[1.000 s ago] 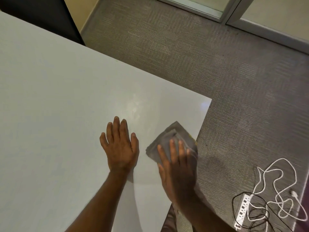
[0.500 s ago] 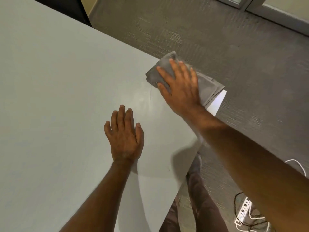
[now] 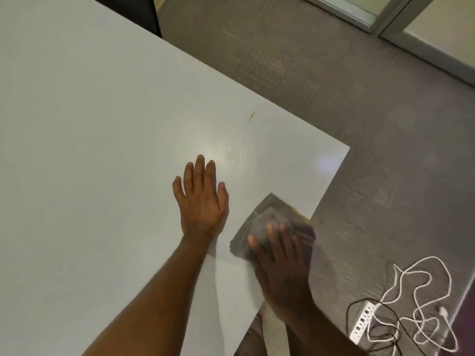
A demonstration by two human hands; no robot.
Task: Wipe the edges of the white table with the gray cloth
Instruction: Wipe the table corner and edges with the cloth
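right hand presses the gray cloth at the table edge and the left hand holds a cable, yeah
Not quite: the left hand holds nothing; it lies flat on the table. The cable lies on the floor. The right hand does press the cloth at the table edge, as the head view shows.

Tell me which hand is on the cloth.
The right hand, pressing the gray cloth at the table edge; the left hand rests flat on bare tabletop.

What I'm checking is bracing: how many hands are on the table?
2. Left hand lies flat on the table; right hand presses the cloth at its right edge.
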